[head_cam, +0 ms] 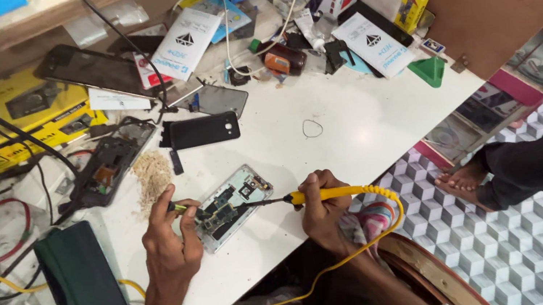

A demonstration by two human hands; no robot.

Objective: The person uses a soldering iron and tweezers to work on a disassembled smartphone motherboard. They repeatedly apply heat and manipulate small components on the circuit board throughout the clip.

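Gripping a yellow-handled soldering iron [326, 194] in closed fingers, the right hand [323, 211] brings its dark tip onto the exposed circuit board of an opened silver phone [231, 205] lying near the front edge of the white tabletop [348, 125]. The left hand [171, 244] pinches a small green-and-black tool [180, 207] against the phone's left end. A dark green phone [81, 282] lies face down further left, and a pile of sawdust-like powder [152, 172] sits just behind the left hand.

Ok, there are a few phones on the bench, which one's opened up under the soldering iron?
The silver-framed phone between the two hands, its circuit board exposed. The dark green phone on the left and the black phone behind lie closed and untouched.
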